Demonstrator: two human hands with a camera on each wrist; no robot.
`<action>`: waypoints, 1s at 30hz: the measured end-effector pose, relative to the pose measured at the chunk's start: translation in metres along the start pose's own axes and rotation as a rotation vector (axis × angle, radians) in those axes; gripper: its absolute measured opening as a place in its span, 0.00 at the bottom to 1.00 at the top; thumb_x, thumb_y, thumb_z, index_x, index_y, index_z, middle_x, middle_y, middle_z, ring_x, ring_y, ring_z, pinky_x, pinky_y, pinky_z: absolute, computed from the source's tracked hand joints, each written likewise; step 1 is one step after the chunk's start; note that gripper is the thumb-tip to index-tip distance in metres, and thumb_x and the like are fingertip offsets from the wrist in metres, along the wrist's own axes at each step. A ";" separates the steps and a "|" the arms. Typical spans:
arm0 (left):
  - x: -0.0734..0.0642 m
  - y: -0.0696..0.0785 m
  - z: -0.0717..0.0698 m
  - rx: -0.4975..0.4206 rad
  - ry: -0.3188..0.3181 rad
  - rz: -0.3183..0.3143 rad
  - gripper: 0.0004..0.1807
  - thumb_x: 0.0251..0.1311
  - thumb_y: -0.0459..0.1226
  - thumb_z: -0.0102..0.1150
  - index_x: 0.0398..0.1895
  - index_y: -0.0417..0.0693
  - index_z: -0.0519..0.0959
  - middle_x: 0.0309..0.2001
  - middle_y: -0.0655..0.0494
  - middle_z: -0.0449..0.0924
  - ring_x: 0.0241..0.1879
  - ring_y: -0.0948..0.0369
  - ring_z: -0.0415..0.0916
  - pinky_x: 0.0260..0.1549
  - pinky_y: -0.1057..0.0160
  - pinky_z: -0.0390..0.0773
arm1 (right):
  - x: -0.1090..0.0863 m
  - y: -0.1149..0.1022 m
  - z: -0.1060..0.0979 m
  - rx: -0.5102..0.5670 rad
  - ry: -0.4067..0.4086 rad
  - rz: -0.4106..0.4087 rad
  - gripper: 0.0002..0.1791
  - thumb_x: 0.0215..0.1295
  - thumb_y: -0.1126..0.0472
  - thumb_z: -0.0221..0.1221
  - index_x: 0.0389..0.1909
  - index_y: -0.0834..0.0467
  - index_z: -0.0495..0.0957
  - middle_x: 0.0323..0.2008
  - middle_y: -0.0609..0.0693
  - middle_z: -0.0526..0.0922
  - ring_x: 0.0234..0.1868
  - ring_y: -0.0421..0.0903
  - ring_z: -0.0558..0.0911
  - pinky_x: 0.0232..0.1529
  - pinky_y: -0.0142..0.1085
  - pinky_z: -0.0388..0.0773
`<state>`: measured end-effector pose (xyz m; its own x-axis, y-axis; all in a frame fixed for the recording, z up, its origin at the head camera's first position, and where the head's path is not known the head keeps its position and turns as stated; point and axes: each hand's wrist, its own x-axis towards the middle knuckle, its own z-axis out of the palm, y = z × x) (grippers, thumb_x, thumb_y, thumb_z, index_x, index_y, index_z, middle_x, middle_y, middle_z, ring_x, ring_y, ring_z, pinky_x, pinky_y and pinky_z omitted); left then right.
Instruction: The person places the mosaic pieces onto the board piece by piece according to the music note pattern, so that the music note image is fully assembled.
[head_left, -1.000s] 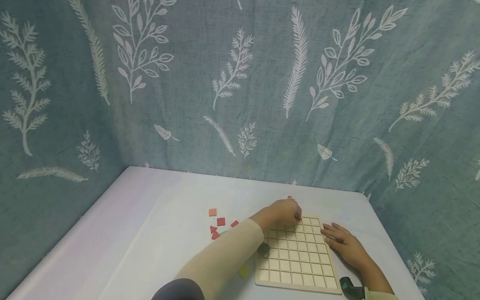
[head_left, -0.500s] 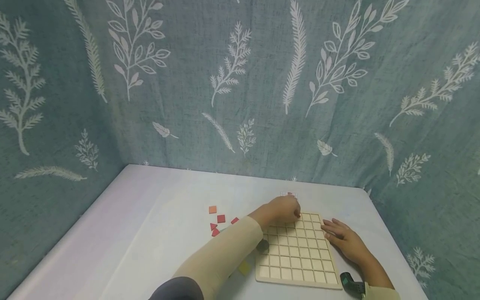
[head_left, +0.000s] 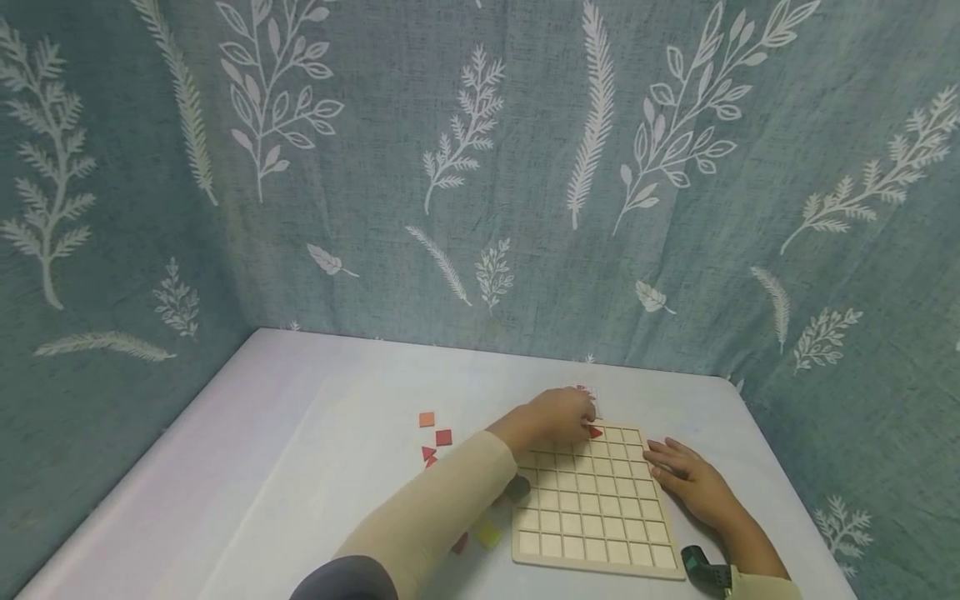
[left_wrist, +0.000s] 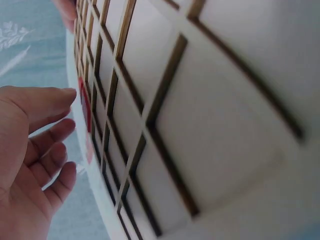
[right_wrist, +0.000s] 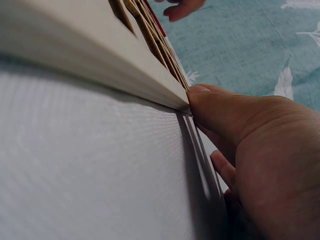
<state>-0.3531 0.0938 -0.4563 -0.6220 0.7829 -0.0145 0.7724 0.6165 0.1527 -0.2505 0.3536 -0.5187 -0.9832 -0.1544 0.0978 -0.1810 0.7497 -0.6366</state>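
Note:
A cream gridded board (head_left: 596,569) with square cells lies on the white table. Over its far edge is my left hand (head_left: 558,414), its fingers loosely bent and holding nothing. Just beside the fingertips, a red triangular piece (head_left: 595,432) sits in a far-row cell; the left wrist view shows a small gap between the thumb and this red piece (left_wrist: 85,105). My right hand (head_left: 693,487) rests at the board's right side with fingers extended. In the right wrist view its thumb (right_wrist: 210,102) touches the board's edge.
Left of the board lie an orange square (head_left: 427,419), a red square (head_left: 444,437) and small red pieces (head_left: 428,453). A yellow piece (head_left: 489,535) is near the board's near-left corner. Behind the left hand is a printed card (head_left: 591,390), partly hidden. Patterned cloth (head_left: 480,167) surrounds the table.
My left hand has let go of the red triangular piece, which now shows in the cell, and has drawn slightly left. The right hand stays at the board's edge.

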 end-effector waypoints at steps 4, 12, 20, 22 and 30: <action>-0.008 -0.006 -0.003 -0.006 0.009 -0.033 0.12 0.63 0.45 0.62 0.46 0.55 0.85 0.50 0.64 0.81 0.53 0.65 0.75 0.49 0.68 0.73 | 0.001 -0.001 0.002 -0.002 -0.007 0.030 0.29 0.65 0.42 0.58 0.58 0.59 0.78 0.67 0.55 0.69 0.71 0.63 0.54 0.63 0.66 0.47; -0.035 -0.023 -0.011 -0.014 -0.017 -0.072 0.17 0.59 0.37 0.66 0.52 0.53 0.83 0.46 0.61 0.80 0.48 0.64 0.76 0.48 0.66 0.74 | 0.002 -0.003 0.002 -0.010 -0.020 0.053 0.31 0.65 0.41 0.58 0.59 0.59 0.78 0.67 0.56 0.68 0.71 0.63 0.54 0.63 0.66 0.47; -0.065 -0.033 -0.018 0.002 -0.029 -0.067 0.16 0.59 0.40 0.66 0.52 0.54 0.83 0.45 0.62 0.78 0.47 0.64 0.76 0.47 0.66 0.74 | -0.001 -0.005 0.000 -0.017 -0.026 0.051 0.29 0.66 0.43 0.58 0.59 0.60 0.78 0.67 0.57 0.68 0.71 0.64 0.54 0.63 0.66 0.47; -0.071 -0.034 -0.019 0.007 -0.030 -0.072 0.17 0.58 0.40 0.67 0.52 0.54 0.83 0.44 0.62 0.78 0.46 0.65 0.76 0.47 0.67 0.74 | -0.001 -0.005 -0.001 -0.018 -0.026 0.048 0.29 0.65 0.43 0.58 0.59 0.60 0.78 0.67 0.58 0.68 0.71 0.64 0.54 0.63 0.66 0.47; -0.100 -0.039 -0.021 -0.008 -0.018 -0.088 0.15 0.60 0.40 0.66 0.50 0.52 0.84 0.43 0.62 0.79 0.47 0.63 0.76 0.48 0.65 0.74 | 0.000 -0.003 0.001 -0.010 -0.028 0.038 0.31 0.65 0.41 0.58 0.59 0.60 0.77 0.67 0.58 0.68 0.71 0.65 0.54 0.62 0.68 0.47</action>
<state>-0.3234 -0.0107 -0.4397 -0.6850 0.7271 -0.0456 0.7138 0.6823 0.1581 -0.2498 0.3503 -0.5175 -0.9882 -0.1440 0.0519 -0.1442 0.7617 -0.6316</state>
